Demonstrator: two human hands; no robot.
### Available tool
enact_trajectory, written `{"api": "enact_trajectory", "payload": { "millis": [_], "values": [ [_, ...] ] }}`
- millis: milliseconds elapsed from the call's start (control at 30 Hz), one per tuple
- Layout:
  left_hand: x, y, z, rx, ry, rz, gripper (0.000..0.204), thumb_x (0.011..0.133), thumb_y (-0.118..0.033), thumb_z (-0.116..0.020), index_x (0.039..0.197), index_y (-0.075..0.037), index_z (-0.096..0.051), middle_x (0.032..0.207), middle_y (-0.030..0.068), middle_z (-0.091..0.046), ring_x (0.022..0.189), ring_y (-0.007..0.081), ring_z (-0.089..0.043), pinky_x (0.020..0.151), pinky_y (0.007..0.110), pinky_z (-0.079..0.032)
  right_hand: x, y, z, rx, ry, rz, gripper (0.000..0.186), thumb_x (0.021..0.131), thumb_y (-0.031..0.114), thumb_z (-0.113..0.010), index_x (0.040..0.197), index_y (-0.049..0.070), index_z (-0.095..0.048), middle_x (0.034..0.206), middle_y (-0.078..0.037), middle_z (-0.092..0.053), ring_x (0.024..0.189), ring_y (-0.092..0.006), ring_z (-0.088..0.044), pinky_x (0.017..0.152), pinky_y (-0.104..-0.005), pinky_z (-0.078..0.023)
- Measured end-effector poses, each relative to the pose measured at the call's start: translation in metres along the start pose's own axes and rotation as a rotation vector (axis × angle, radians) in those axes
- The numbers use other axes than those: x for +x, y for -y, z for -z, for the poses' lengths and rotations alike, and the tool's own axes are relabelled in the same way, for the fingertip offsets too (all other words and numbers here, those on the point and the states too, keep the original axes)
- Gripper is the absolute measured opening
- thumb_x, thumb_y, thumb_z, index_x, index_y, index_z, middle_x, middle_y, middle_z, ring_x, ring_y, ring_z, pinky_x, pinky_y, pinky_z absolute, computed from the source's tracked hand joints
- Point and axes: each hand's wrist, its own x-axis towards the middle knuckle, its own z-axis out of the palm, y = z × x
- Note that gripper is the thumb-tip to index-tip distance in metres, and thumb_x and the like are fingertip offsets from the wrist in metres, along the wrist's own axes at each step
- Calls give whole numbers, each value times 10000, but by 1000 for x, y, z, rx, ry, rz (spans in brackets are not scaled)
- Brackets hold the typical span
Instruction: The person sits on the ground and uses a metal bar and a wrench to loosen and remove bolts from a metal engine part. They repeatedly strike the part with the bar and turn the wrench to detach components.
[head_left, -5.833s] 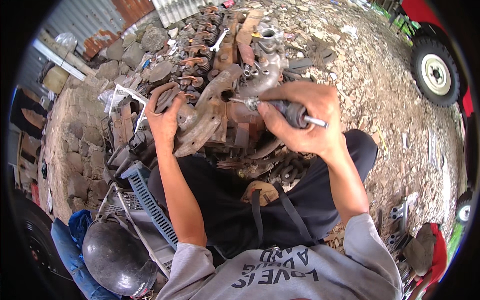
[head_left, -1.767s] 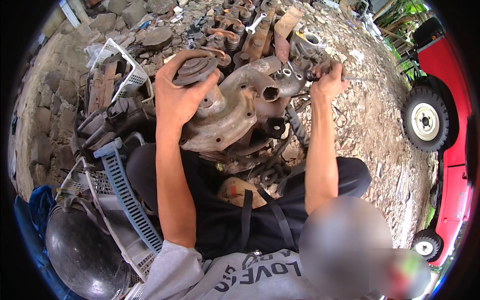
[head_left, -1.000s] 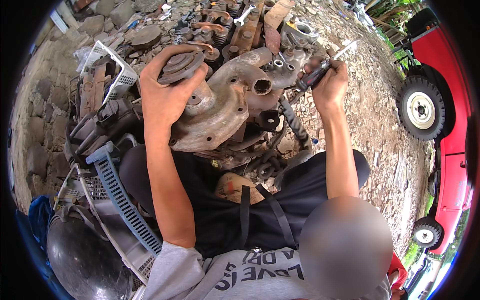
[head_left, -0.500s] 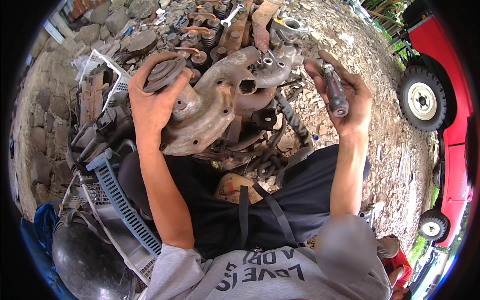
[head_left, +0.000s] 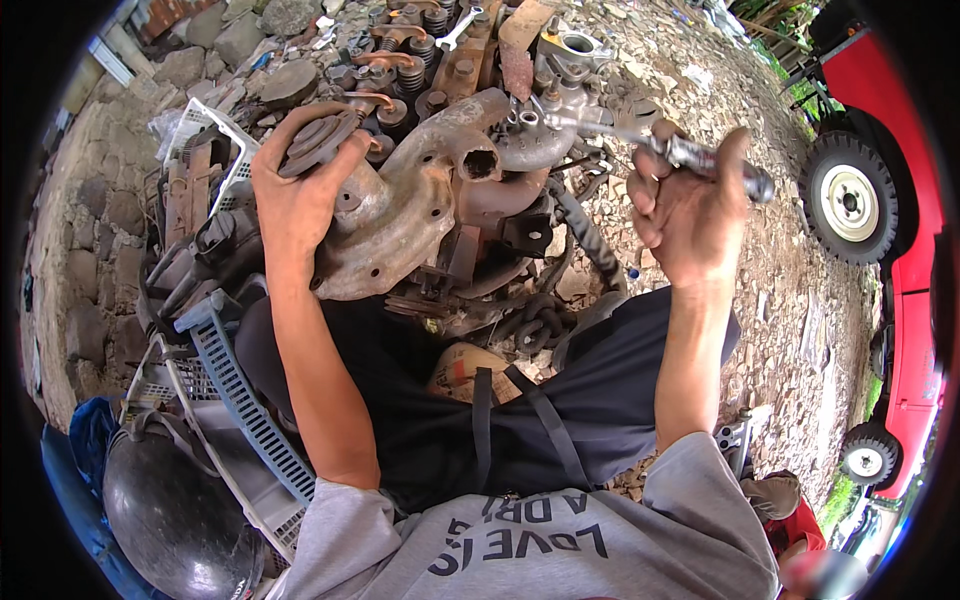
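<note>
My left hand [head_left: 296, 205] is closed around a round, stepped metal disc [head_left: 322, 142] at the left end of a rusty manifold [head_left: 398, 225]. Whether the disc is joined to the manifold, I cannot tell. In my right hand [head_left: 690, 225] is a screwdriver [head_left: 712, 163] with a dark handle. It lies across the palm under the thumb, and its blurred shaft points left toward a grey metal housing [head_left: 535, 150]. Behind the manifold, an engine cylinder head [head_left: 462, 72] carries springs and rocker arms, with an open-end wrench [head_left: 460, 30] lying on top.
A blue slatted crate [head_left: 250, 395] and a black helmet [head_left: 175, 515] are at my left. A white basket [head_left: 205, 122] holds rusty parts. Gravelly ground [head_left: 765, 300] spreads to the right, toward a red vehicle [head_left: 908, 330]. Another person's red sleeve [head_left: 797, 530] shows at lower right.
The screwdriver has swung from pointing away from me to lying crosswise, tip to the left. My right hand has turned with it. My left hand stays on the disc.
</note>
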Motion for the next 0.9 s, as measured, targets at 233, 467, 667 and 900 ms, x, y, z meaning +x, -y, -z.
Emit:
{"api": "enact_trajectory", "payload": {
  "millis": [233,467,667,900],
  "values": [
    [-1,-5,-3,-2,-10,-3,254,751,-68,-778,987,-13,-701,897,50,-717,821,108,-659,781,257,-509,6,-27,-27,-592,-389,476,368,992,370,-582,1072,18,-655,849,-51,-614,666,-138,-554,633,-295,-470],
    [-3,-2,0,-4,-14,-17,263,742,-63,-781,987,-9,-701,899,55,-720,827,111,-666,787,259,-515,7,-17,-51,-115,-104,568,469,958,529,-547,920,63,-588,768,-50,-540,536,-148,-474,508,-321,-406],
    [-1,-4,-3,20,0,-50,283,733,-67,-780,996,-2,-701,907,61,-725,843,115,-671,803,263,-516,18,-20,-92,-80,-96,593,646,936,670,-405,756,57,-497,600,-83,-487,437,-188,-447,424,-321,-375],
    [-2,-4,-1,14,2,-33,288,728,-78,-784,994,-5,-700,898,57,-727,837,110,-671,799,258,-515,28,-24,-107,-98,267,628,523,926,570,-420,742,86,-496,546,-50,-432,408,-157,-387,439,-324,-343]
  ]
}}
